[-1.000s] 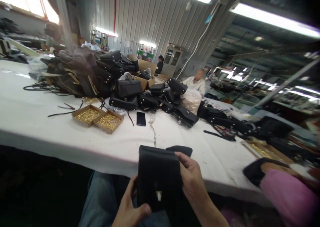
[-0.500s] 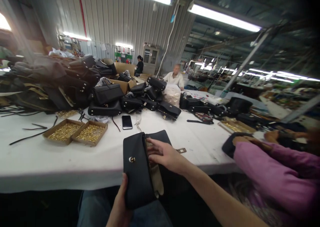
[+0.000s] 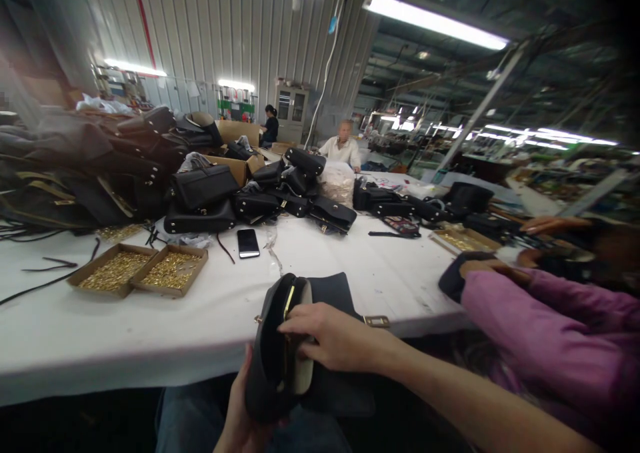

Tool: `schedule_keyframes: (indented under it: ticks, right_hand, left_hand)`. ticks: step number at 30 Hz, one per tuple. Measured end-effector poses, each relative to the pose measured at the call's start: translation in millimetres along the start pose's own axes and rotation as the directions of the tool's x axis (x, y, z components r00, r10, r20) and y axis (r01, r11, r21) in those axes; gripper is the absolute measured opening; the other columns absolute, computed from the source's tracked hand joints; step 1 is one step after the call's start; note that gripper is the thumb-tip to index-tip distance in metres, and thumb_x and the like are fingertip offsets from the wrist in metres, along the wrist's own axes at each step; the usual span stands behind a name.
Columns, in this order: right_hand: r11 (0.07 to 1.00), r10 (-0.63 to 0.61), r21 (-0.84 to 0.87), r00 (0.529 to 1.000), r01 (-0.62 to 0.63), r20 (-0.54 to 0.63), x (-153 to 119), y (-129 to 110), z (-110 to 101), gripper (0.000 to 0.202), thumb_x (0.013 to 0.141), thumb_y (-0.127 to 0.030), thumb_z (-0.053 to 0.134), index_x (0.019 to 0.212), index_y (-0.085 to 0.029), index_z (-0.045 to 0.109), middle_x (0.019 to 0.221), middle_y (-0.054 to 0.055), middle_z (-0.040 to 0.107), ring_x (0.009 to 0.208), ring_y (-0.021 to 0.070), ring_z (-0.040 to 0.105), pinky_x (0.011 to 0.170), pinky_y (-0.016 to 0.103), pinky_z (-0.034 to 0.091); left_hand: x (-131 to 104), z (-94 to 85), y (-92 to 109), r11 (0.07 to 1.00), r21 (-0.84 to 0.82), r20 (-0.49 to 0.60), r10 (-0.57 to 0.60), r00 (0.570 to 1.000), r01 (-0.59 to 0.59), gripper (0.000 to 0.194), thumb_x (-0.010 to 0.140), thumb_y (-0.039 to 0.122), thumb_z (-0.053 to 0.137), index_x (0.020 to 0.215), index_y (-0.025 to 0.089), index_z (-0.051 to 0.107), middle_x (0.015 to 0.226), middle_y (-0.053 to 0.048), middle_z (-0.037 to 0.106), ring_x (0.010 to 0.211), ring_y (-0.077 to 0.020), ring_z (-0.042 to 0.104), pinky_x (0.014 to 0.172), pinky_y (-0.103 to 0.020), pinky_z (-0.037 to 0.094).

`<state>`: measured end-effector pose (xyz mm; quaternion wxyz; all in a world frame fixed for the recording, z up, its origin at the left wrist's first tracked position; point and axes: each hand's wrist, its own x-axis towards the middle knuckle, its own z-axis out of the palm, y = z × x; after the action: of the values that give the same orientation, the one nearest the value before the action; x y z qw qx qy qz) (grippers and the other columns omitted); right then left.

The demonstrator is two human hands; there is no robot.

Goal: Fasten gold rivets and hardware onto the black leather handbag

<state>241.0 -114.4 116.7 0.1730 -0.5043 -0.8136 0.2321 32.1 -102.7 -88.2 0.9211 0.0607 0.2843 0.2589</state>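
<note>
the left hand [image 3: 241, 408] grips a small black leather-look handbag [image 3: 270, 376] at its seven o'clock side, mouth gaping, at the near edge of the white cloth-covered counter [image 3: 165, 336]. the right hand [image 3: 327, 336] has bent fingers inside the mouth by a gold-toned zip [image 3: 289, 300]; whether they pinch anything cannot be told. from the handbag, a black rectangular phone [image 3: 249, 243] lies at eleven o'clock, and two shallow brown cardboard boxes [image 3: 157, 290] of small gold-coloured pieces [image 3: 114, 270] at ten.

Black bag [image 3: 264, 366] with gold zip [image 3: 289, 300] and cream lining [image 3: 303, 377]; white tablecloth [image 3: 190, 336]; pink sleeve [image 3: 525, 330]
</note>
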Motion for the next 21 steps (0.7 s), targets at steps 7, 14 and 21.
schedule_keyframes:
  ticks: [7,14,21]
  right_hand:
    - [0.741,-0.246,-0.564,0.928,0.365,0.278,43.9,2.6,6.1,0.014,0.099,-0.019,0.069,0.087,-0.018,0.076,0.113,0.012,0.069,0.103,0.0286,0.062,0.083,0.041,0.048]
    - [0.617,-0.397,-0.405,0.712,0.674,0.579,89.0,-5.1,6.7,0.014,0.102,-0.017,0.068,0.090,-0.021,0.074,0.093,0.004,0.077,0.083,0.0205,0.068,0.070,0.037,0.041]
    - [0.494,-0.361,-0.440,0.637,0.750,0.681,116.2,-3.5,9.2,0.022,0.100,-0.007,0.067,0.085,-0.018,0.079,0.088,0.006,0.081,0.072,0.0194,0.063,0.059,0.037,0.030]
  left_hand:
    - [-12.9,-2.5,21.5,0.989,0.014,0.047,-0.147,0.988,0.147,0.079,0.098,0.071,0.068,0.140,0.004,0.068,0.094,-0.020,0.084,0.065,-0.0358,0.081,0.045,-0.037,0.064]
    - [-12.5,-11.7,24.4,0.989,0.079,0.116,-0.135,0.984,0.126,0.067,0.103,0.065,0.060,0.124,0.003,0.072,0.093,-0.021,0.082,0.062,-0.0315,0.078,0.035,-0.031,0.055]
    - [-4.6,-20.2,23.7,0.972,0.109,0.141,-0.221,0.965,0.206,0.064,0.104,0.064,0.058,0.118,0.003,0.075,0.092,-0.024,0.081,0.052,-0.0212,0.070,0.033,-0.020,0.041]
